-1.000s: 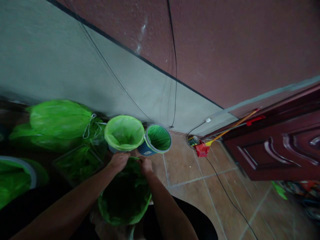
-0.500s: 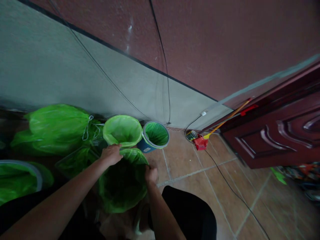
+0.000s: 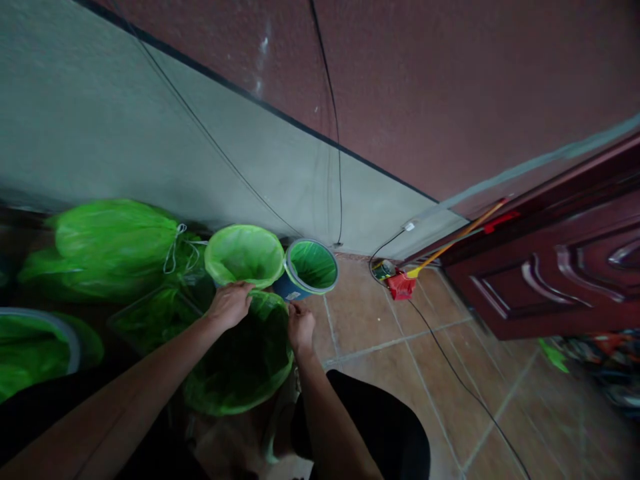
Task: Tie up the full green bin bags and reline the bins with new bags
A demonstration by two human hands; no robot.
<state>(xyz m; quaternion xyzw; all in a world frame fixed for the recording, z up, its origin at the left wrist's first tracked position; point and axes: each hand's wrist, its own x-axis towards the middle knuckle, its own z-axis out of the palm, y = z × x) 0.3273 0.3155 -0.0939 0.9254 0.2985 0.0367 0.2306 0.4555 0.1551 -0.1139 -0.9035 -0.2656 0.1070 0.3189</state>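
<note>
Right below me stands a bin lined with a green plastic bag, the bag folded outward over its rim. My left hand grips the bag's edge at the far left of the rim, fingers closed over it. On the far right side, my right hand pinches the same edge. Just beyond, a lined bin with a light green bag touches the area past my left fingertips. Beside it is a blue bin with a grey rim and a green liner. The bottom of the nearest bin is dark.
Tied green bags lie along the wall at left, near a grey-rimmed bin. A red dustpan and a yellow-handled broom lean by the dark red door. A black cable crosses the tiled floor.
My right hand has moved up along the rim toward the blue bin. My left hand has shifted slightly upward and right, still at the bag's edge.
</note>
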